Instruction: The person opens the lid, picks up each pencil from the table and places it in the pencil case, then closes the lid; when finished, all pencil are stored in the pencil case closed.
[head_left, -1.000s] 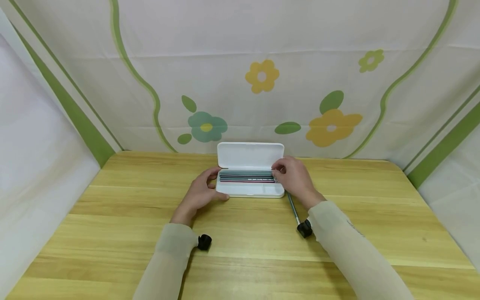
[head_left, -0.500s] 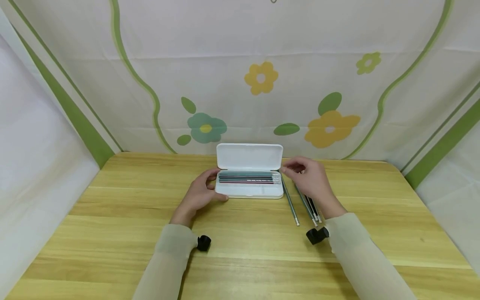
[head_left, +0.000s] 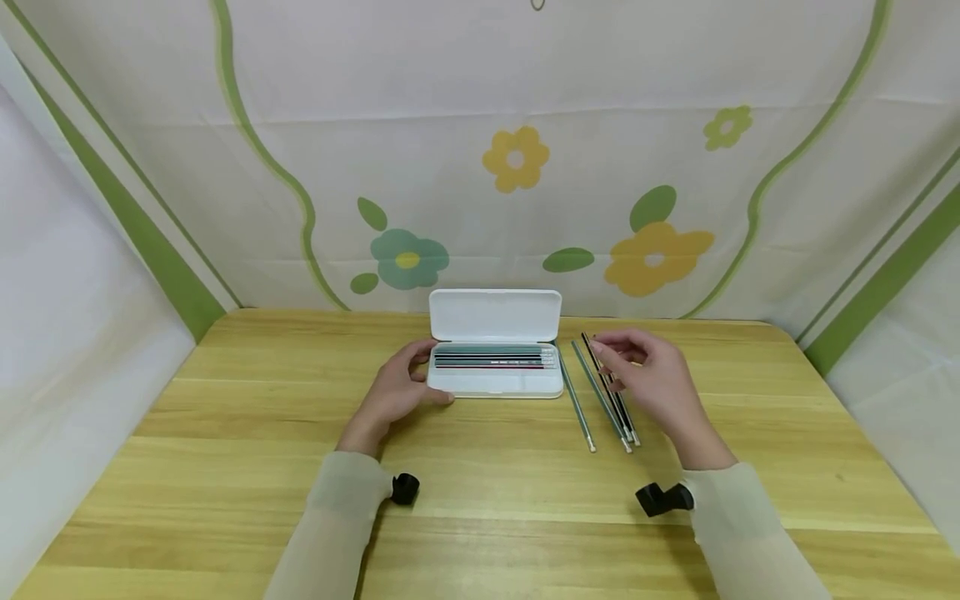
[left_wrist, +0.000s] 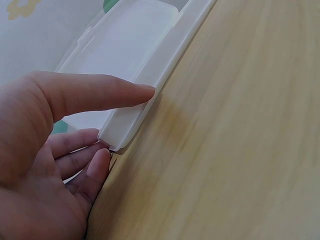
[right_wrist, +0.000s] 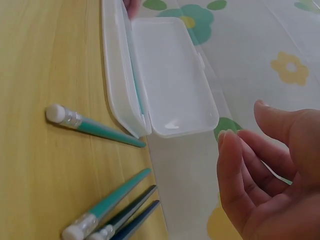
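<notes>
A white pencil case (head_left: pixel 468 384) stands open at the table's back, its lid (head_left: pixel 495 315) upright. Inside lie several pencils (head_left: pixel 487 360), mostly green and black, one red. My left hand (head_left: pixel 393 385) holds the case's left end; in the left wrist view the thumb (left_wrist: pixel 115 91) lies along the front wall and the other fingers touch the corner. My right hand (head_left: pixel 656 383) hovers over loose pencils right of the case, its fingers loosely bent and nothing between them. Under it lie a green pencil (head_left: pixel 600 394) and black pencils (head_left: pixel 619 414). Another green pencil (head_left: pixel 576 408) lies nearer the case.
The wooden table (head_left: pixel 480 533) ends at the back against a white curtain (head_left: pixel 420 150) printed with flowers. White cloth also hangs at both sides. A black camera mount (head_left: pixel 663 498) sits at the right wrist, another mount (head_left: pixel 406 489) at the left.
My right hand has moved right, away from the case's right end to above the loose pencils, which now show more fully. The left hand has stayed on the case.
</notes>
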